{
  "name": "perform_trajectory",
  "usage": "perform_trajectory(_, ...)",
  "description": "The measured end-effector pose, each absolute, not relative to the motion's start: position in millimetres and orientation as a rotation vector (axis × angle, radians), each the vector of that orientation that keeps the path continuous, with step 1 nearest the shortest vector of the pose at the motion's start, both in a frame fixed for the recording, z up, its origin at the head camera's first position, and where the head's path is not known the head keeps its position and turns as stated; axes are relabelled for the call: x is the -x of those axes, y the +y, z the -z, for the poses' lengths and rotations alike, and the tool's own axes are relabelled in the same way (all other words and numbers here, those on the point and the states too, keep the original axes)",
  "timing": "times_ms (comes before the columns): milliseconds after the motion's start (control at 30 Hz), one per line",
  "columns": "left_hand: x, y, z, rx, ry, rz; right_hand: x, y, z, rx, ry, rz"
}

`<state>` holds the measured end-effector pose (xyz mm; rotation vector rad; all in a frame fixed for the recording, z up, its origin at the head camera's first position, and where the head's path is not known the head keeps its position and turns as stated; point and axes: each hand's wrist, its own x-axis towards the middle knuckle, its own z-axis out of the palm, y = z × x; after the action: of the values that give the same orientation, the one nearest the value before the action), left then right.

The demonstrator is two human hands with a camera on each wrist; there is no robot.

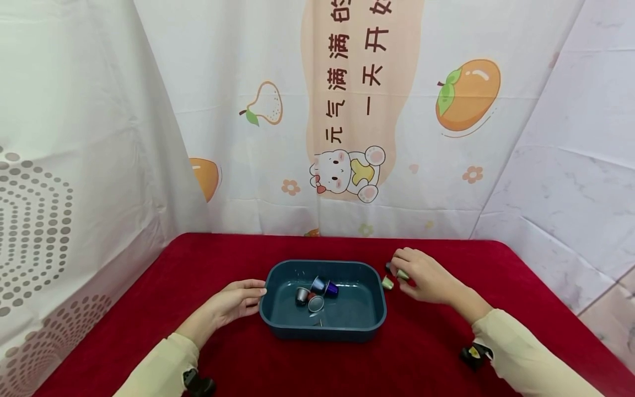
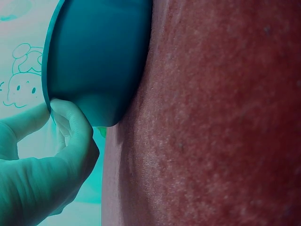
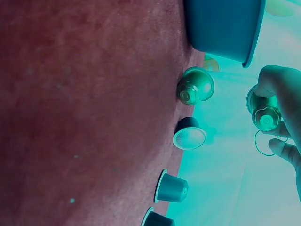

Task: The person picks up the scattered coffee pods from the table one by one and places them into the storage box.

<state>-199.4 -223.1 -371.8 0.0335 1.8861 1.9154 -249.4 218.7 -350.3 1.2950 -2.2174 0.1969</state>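
A dark blue rectangular bin [image 1: 323, 333] stands on the red cloth, with several coffee capsules inside, among them a silver one [image 1: 301, 295] and a deep blue one [image 1: 332, 289]. At its left end my left hand [image 1: 242, 300] pinches the rim between thumb and fingers; the left wrist view shows the fingertips [image 2: 63, 106] right at the bin's edge. To the right of the bin, my right hand [image 1: 421, 275] holds a green coffee capsule [image 3: 267, 117] in its fingers, above the cloth. Another green capsule [image 1: 387, 283] lies between that hand and the bin.
In the right wrist view several loose capsules lie on the cloth, including a dark one [image 3: 189, 136] and another on its side [image 3: 171, 188]. A printed curtain [image 1: 278, 165] hangs behind the red table [image 1: 223, 353]. Black wrist cameras [image 1: 198, 383] sit at both sleeves.
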Motion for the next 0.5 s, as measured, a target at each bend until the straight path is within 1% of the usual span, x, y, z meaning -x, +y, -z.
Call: perform_trajectory(500, 200.0, -222.8, 371.4, -0.029, 1.886, -1.915, 247.8, 205.1, 335.8, -1.299, -2.239, -0.218)
